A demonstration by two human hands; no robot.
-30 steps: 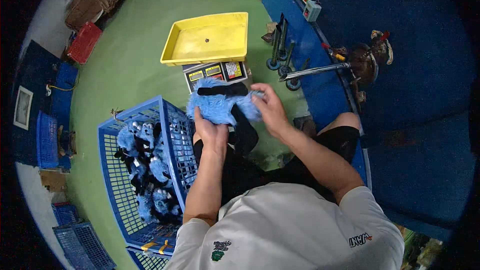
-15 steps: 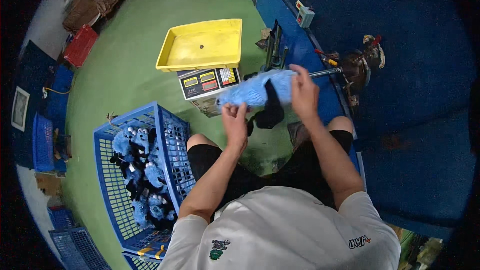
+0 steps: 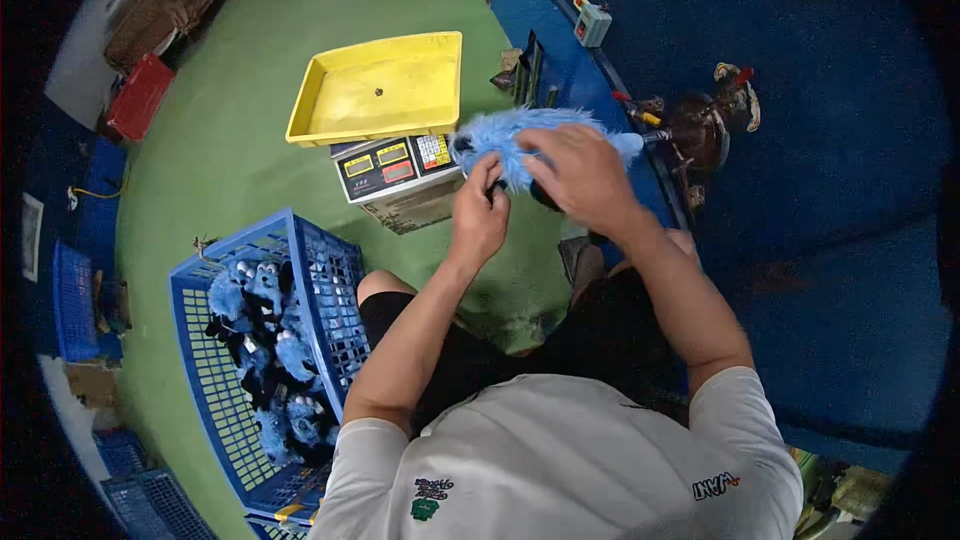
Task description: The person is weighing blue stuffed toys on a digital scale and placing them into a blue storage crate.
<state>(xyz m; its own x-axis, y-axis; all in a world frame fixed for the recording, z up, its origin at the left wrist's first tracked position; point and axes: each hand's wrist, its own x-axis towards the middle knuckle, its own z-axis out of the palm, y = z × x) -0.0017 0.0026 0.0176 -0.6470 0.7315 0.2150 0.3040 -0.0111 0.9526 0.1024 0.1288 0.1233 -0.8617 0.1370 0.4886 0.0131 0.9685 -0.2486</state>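
Observation:
A fluffy blue plush toy (image 3: pixel 535 120) with black parts lies stretched out in front of me. Its right end sits around the tip of a metal tube (image 3: pixel 655 137) that sticks out of the blue machine. At the toy's left end, beside a dark patch, my left hand (image 3: pixel 480 215) pinches the fur and a black piece. My right hand (image 3: pixel 585 175) is on top of the toy's middle, its fingers curled into the fur and slightly blurred. Part of the toy's black limbs is hidden beneath that hand.
To the left stands a blue plastic crate (image 3: pixel 305 310) with several similar blue-and-black plush toys (image 3: pixel 265 285) inside. A yellow tray (image 3: pixel 385 90) rests on a digital scale (image 3: pixel 390 170) ahead. A grey switch box (image 3: pixel 592 25) is fixed to the blue machine (image 3: pixel 780 270) on the right.
The toy has moved right, its right end now around the metal tube. My right hand has shifted left from that end onto the toy's middle. The left hand still holds the left end.

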